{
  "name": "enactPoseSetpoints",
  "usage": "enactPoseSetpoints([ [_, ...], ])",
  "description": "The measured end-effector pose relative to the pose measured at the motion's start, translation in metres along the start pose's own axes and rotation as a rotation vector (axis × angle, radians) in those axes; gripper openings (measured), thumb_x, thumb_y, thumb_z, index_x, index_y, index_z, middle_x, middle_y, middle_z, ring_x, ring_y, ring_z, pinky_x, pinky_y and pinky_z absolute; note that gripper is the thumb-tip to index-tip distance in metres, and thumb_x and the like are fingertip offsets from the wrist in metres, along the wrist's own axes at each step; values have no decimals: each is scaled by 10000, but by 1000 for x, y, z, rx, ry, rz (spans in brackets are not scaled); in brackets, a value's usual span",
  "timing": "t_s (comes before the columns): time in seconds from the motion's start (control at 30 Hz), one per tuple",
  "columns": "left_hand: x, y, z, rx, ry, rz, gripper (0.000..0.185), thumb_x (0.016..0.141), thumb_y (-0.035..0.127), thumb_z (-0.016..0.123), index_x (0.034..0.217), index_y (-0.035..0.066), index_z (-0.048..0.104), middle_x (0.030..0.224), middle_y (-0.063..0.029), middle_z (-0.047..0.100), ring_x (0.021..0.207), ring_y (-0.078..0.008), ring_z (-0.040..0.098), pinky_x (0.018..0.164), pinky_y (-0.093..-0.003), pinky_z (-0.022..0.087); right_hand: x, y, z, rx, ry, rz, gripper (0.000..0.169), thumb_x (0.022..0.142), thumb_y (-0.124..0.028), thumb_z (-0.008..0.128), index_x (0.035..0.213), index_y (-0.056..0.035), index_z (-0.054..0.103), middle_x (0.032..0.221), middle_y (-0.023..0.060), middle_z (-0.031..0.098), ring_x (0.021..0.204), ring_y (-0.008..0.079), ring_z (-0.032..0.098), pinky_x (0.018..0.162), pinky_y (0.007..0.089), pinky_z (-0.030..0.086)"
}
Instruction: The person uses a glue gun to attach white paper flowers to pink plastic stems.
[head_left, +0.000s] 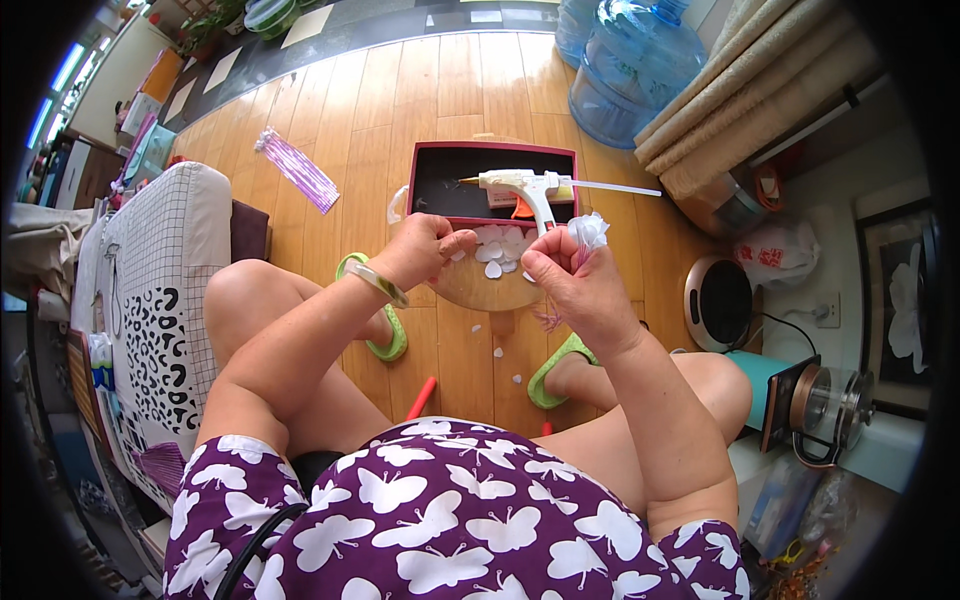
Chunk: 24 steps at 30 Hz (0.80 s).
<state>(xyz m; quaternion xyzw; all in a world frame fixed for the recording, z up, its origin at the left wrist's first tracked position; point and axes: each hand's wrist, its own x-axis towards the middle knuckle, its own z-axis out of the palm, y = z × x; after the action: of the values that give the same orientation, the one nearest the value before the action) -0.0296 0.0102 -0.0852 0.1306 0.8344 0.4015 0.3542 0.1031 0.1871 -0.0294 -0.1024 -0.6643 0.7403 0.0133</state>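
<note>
In my right hand (581, 281) is a white artificial flower (589, 231), its petals above my fingers and thin purple strands (550, 316) below. My left hand (424, 251) is at the left edge of a small round wooden stool (480, 292), thumb and fingers close together. A white bit shows below the thumb tip; whether I pinch it cannot be told. Between my hands, loose white petals (501, 247) lie on the stool. Behind them, a white hot glue gun (525, 184) with a glue stick in its back rests across a dark red, black-lined box (442, 169).
A bundle of purple-and-white stems (300, 171) lies on the floor at left, near a cloth-covered seat (172, 247). Blue water bottles (626, 82) stand back right. An electric kettle (832, 412) is at far right. Several fallen petals (498, 352) lie between my green slippers (551, 379).
</note>
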Motion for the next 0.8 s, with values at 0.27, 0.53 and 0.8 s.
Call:
enactPoseSetpoints([
  [0.27, -22, 16, -11, -365, -193, 30, 197, 854, 209, 614, 825, 22, 558, 693, -27, 596, 605, -84, 584, 553, -211, 484, 1, 2, -2, 9, 10, -20, 117, 845, -109, 591, 802, -1, 584, 707, -23, 566, 652, 29, 484, 599, 188, 401],
  [0.53, -15, 9, -12, -245, -169, 53, 215, 871, 229, 588, 790, 33, 548, 639, -9, 562, 528, -66, 530, 483, -213, 443, 1, 0, -1, 17, 5, -21, 112, 848, -104, 588, 806, 0, 586, 715, -24, 568, 657, 28, 488, 598, 183, 399],
  [0.8, -7, 4, -17, 54, -101, -39, 300, 859, 260, 604, 733, -9, 560, 589, -26, 533, 493, -91, 521, 442, -228, 438, 0, -3, -2, 27, -5, -13, 104, 848, -95, 582, 808, 2, 584, 716, -25, 565, 656, 27, 482, 601, 183, 395],
])
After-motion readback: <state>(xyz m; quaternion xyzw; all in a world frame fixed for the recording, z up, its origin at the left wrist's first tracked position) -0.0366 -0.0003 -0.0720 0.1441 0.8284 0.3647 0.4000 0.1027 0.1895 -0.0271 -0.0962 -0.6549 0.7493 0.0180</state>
